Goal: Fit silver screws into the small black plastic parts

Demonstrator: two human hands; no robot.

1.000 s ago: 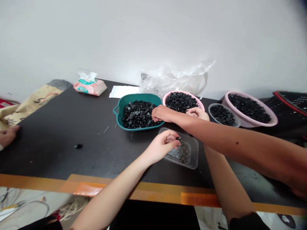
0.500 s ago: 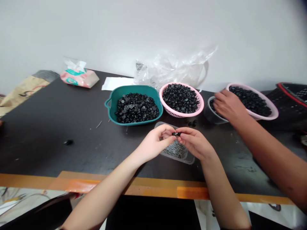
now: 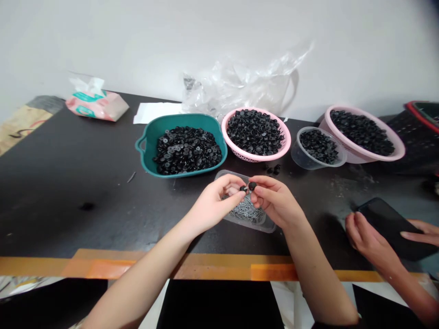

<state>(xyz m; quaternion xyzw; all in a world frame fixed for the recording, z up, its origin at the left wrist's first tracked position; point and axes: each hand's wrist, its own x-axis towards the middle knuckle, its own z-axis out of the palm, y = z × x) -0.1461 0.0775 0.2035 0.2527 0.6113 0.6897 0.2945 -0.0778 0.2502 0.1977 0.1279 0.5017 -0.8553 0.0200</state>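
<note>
the left hand (image 3: 214, 201) and the right hand (image 3: 276, 201) meet low over a tray, each curled in with thumb and fingers closed to a pinch. the left has hold of a small black plastic piece (image 3: 243, 188) at its fingertips, and the right pinches a second, rounder black piece (image 3: 252, 185), the two almost touching (both too small to show any detail). directly under the hands sits a clear plastic tray (image 3: 270, 224) holding a heap of small grey screws (image 3: 245, 212). just behind the tray, a few loose black pieces (image 3: 272, 169) lie on the dark surface (image 3: 68, 183), beside a pink basket (image 3: 255, 159) piled with black caps. to its left, a teal basin (image 3: 147, 157) holds black washers; to its right stand a clear plastic bowl (image 3: 298, 157) and a bigger pink basket (image 3: 363, 160), both filled with black pieces. at the right, a co-worker's two hands (image 3: 368, 242) hold a black smartphone (image 3: 387, 228). farther back lie a crumpled plastic bag (image 3: 219, 89), a white sheet of paper (image 3: 154, 113) and a pack of tissues (image 3: 98, 106).
</note>
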